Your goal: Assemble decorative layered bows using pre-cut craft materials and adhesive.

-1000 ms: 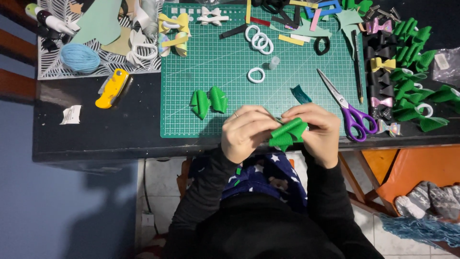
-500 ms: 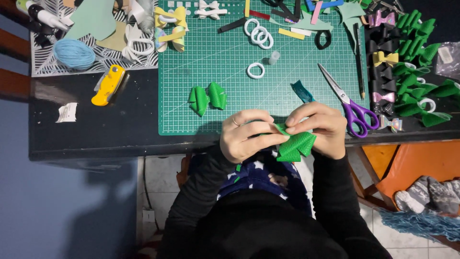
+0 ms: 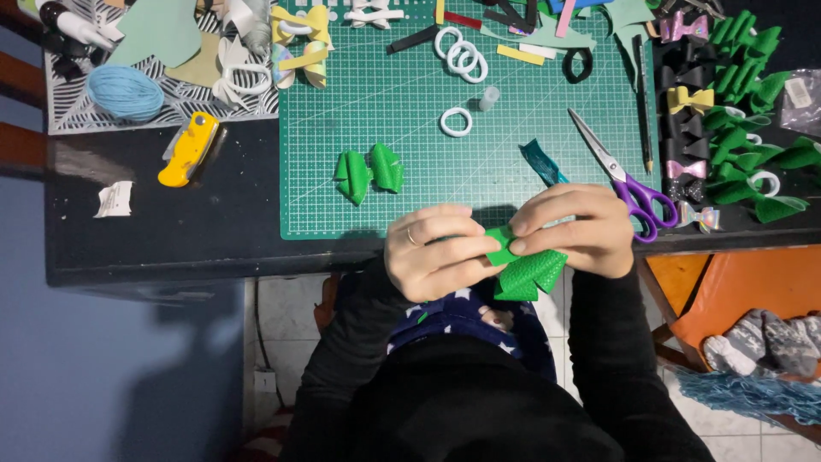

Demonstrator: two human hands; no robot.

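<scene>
A black tabletop (image 3: 171,231) carries a green cutting mat (image 3: 462,111) across its middle, with pale floor tiles and a blue wall surface showing below its near edge. Just past that near edge, over the person's lap, both hands meet on a green bow piece (image 3: 528,267) made of textured green material. The left hand (image 3: 436,252) closes on the left part of the piece, its fingers (image 3: 457,248) curled narrow and pressed against the folded centre; a ring shows on one finger. The right hand (image 3: 573,227) covers the top of the piece from the right, its fingers (image 3: 547,205) bent down over the fold, so that only the rounded lower right loop sticks out below the hand. Both hands are pinched shut on the piece, and the fingertips of the two hands lie just beside each other at its middle.

On the mat, to the far left of the hands, lies a finished green bow (image 3: 369,171). Purple-handled scissors (image 3: 624,184) lie near the right hand, at the mat's right edge, with a teal strip (image 3: 540,162) just left of them. A white ring (image 3: 456,121) lies farther out on the mat. A yellow cutter (image 3: 188,150) rests on the tabletop to the left, near a ball of blue yarn (image 3: 124,92). A cluster of green bows (image 3: 753,128) fills the far right.
</scene>
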